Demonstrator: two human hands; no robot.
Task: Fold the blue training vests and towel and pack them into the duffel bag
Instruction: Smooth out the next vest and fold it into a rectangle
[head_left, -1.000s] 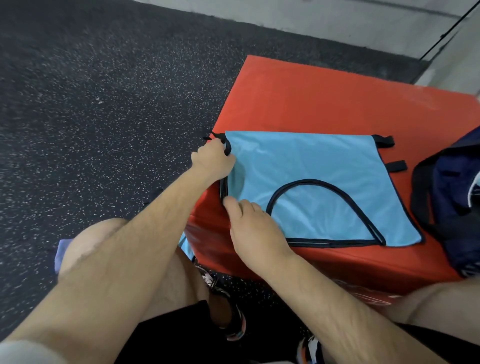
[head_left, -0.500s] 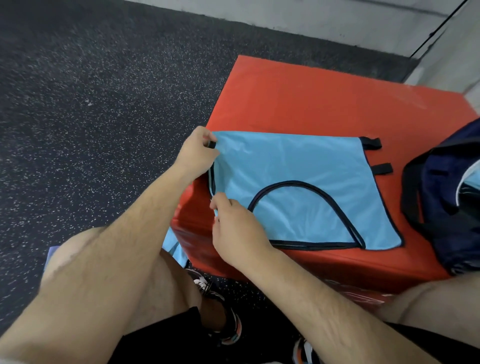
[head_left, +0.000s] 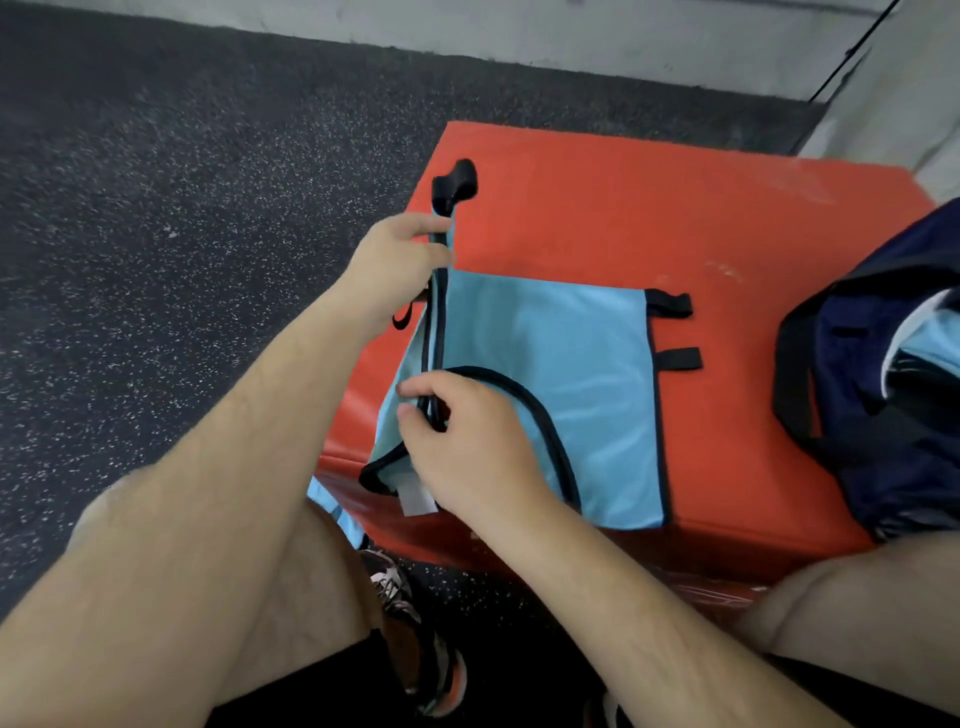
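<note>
On the red counter (head_left: 675, 208) the navy duffel bag (head_left: 857, 395) sat open with pale blue cloth (head_left: 930, 343) already inside. The vest (head_left: 582, 405) lay beside it, only partly folded. The left hand (head_left: 395, 265) and right hand (head_left: 467, 441) each had fingers curled round its raised left edge. Packing it remained.

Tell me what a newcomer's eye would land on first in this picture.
The bright red block stands out first against the dark speckled floor, with a light blue vest trimmed in black spread on its near part. The left hand and right hand both pinch the vest's left edge, holding it up off the block. A dark blue bag sits at the block's right end.
</note>
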